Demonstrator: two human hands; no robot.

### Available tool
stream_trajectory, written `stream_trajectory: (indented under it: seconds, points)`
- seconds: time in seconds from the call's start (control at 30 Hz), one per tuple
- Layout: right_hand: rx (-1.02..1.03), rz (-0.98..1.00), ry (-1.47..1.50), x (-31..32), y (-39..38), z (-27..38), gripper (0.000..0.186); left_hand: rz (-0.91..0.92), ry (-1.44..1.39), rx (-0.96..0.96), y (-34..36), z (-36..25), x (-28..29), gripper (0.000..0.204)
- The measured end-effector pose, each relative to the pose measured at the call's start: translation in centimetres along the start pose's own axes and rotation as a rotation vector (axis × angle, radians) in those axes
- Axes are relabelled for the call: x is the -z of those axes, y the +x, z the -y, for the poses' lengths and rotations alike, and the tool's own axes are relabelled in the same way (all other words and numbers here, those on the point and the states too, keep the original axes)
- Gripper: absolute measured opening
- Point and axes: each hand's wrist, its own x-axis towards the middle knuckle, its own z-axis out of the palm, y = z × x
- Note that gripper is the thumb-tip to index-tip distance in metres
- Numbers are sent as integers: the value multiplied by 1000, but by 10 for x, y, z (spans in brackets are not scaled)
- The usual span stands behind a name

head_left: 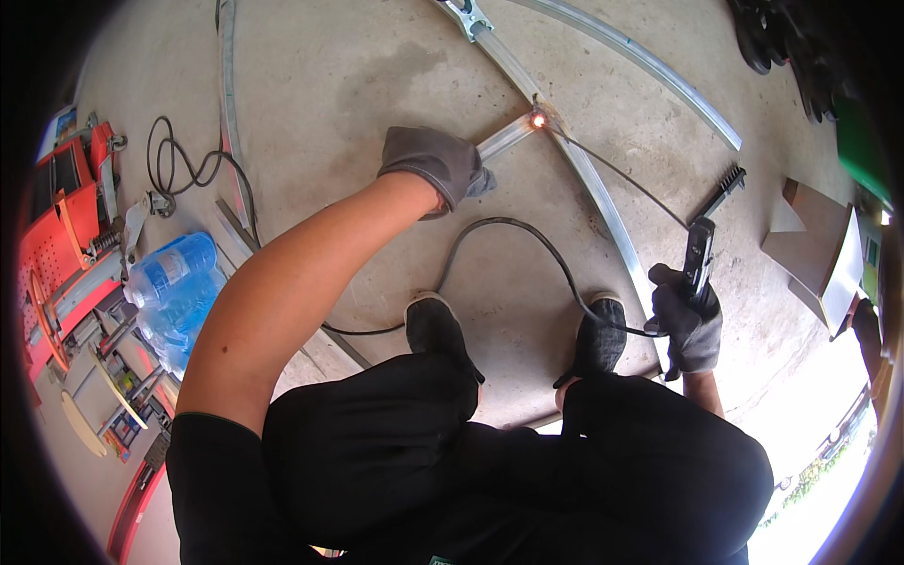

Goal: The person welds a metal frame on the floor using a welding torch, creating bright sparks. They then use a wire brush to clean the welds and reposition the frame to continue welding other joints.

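My left hand (428, 168), in a grey work glove, is closed around a short metal bar (507, 139). That bar meets a long metal bar (595, 200) lying on the floor. An orange-white glow (539, 121) shines where they join, with darkened metal about it. My right hand (689, 330), also gloved, grips a black electrode holder (699, 252). From it a thin welding rod (626, 177) runs left and away, its tip at the glow. The holder's black cable (556, 254) loops across the floor between my shoes. Beyond the holder lies a black wire brush (723, 191).
A curved metal strip (650, 68) lies at the far right. On the left are shrink-wrapped blue water bottles (177, 282), a red machine (66, 226) and a coiled black cable (179, 160). An open cardboard box (815, 240) stands at the right.
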Motion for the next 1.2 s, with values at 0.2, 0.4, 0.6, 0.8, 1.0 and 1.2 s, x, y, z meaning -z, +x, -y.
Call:
stream_trajectory:
  seconds: [0.2,0.4,0.6,0.8,1.0,1.2]
  points:
    - [472,141,-183,16,-4,-1,35,-4,15,-13,-2,1,0,48]
    - [40,1,242,16,-1,-7,32,16,-30,-9,-5,-2,10,56]
    - [-87,50,112,5,-1,2,25,7,-21,-12,-6,-2,8,53]
    - [-72,39,136,5,5,-6,24,7,4,-13,-2,-3,5,52]
    - [-69,61,171,2,8,-6,24,10,-4,-18,1,0,1,50]
    - [-63,59,152,2,10,-11,25,-2,-7,-9,-2,-2,4,54]
